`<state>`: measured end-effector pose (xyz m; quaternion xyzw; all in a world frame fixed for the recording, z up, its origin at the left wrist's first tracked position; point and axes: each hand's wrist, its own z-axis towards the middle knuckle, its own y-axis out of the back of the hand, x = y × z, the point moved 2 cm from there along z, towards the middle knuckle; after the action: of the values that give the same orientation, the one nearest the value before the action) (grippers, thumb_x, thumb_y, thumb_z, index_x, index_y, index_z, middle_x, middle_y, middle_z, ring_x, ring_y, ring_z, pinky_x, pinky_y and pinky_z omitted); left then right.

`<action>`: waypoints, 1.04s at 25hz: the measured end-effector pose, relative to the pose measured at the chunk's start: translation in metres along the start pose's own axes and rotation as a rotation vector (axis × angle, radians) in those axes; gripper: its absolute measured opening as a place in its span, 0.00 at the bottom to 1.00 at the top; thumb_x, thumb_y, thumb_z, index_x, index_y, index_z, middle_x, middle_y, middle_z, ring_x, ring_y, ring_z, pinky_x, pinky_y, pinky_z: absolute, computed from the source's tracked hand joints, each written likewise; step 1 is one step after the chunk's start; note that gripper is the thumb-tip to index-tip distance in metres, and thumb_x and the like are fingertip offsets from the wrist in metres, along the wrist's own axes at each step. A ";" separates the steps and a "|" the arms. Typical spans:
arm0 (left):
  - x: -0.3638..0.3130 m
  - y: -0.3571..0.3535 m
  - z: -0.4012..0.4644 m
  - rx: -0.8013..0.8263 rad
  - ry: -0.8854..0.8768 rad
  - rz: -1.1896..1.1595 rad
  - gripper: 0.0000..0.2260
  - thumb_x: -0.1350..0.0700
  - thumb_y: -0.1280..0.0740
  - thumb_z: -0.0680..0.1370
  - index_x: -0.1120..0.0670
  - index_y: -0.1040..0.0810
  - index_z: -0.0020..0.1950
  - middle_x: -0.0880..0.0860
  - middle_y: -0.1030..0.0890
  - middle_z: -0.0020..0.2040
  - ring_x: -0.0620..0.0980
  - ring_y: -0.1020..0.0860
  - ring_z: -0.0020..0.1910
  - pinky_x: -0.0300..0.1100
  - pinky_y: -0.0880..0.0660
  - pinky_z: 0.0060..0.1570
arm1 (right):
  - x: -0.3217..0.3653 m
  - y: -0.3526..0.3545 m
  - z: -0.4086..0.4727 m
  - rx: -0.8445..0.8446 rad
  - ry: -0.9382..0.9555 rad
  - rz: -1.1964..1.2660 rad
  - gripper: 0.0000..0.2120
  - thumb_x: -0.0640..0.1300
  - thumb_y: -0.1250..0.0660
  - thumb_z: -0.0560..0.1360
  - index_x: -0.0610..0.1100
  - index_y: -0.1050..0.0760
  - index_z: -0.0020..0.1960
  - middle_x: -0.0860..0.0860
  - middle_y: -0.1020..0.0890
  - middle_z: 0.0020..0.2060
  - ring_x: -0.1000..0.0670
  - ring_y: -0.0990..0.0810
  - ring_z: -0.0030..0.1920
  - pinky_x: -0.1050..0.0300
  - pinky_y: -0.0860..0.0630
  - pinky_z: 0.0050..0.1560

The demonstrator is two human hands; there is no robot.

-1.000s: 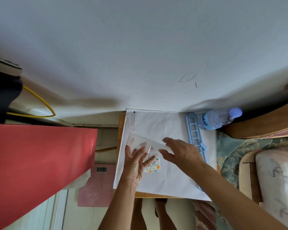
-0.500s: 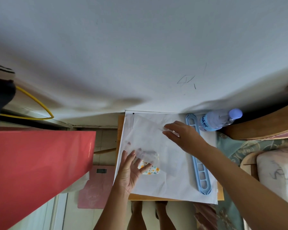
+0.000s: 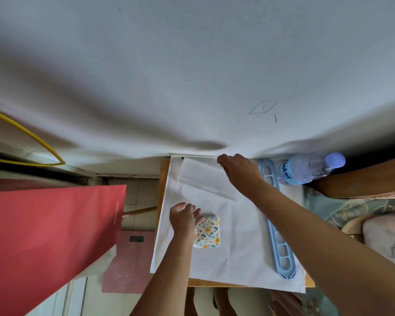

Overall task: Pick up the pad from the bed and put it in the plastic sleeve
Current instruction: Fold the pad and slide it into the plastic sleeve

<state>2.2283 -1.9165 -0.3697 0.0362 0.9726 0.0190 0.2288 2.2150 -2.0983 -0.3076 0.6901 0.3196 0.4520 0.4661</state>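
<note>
My left hand point(image 3: 183, 221) is lying flat with fingers spread loose, its grip clamped on nothing — it is touching the left edge of the flowered pad point(image 3: 207, 232), which is resting on the white sheet point(image 3: 237, 258) near the worktop's point(image 3: 164, 176) left edge. My right hand point(image 3: 238, 172) is pinching the clear plastic sleeve point(image 3: 205, 179) at the far edge — a blue rack point(image 3: 278, 238) is lying along the right edge.

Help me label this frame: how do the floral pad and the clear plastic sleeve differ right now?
The pad is opaque, with a flower print; the plastic sleeve is see-through and plain. The pad is small and squarish; the sleeve is larger and oblong. The left hand rests at the pad's edge; the right hand touches the sleeve's far corner. Both lie flat on the white sheet.
</note>
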 end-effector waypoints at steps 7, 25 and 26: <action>-0.034 -0.012 0.005 -0.083 -0.637 0.620 0.18 0.58 0.35 0.77 0.59 0.33 0.66 0.61 0.28 0.65 0.58 0.25 0.59 0.51 0.23 0.55 | -0.011 -0.040 -0.034 0.123 -0.063 -0.012 0.27 0.51 0.31 0.72 0.42 0.31 0.67 0.37 0.24 0.61 0.36 0.26 0.61 0.41 0.26 0.55; -0.027 0.020 0.017 -0.201 -0.549 0.659 0.11 0.56 0.34 0.76 0.60 0.24 0.55 0.59 0.18 0.55 0.57 0.20 0.53 0.44 0.27 0.47 | -0.022 -0.019 -0.023 0.257 -0.134 0.378 0.11 0.50 0.32 0.73 0.46 0.26 0.53 0.47 0.19 0.51 0.46 0.21 0.50 0.49 0.24 0.52; -0.025 0.023 0.016 -0.227 -0.529 0.665 0.10 0.56 0.34 0.75 0.60 0.23 0.53 0.59 0.17 0.53 0.57 0.20 0.51 0.44 0.27 0.45 | -0.026 -0.016 -0.020 0.176 -0.197 0.421 0.11 0.50 0.30 0.72 0.45 0.24 0.50 0.47 0.18 0.49 0.46 0.21 0.50 0.50 0.24 0.51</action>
<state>2.2596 -1.8951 -0.3720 0.3257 0.8078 0.1887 0.4537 2.1864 -2.1076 -0.3279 0.8201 0.1599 0.4402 0.3288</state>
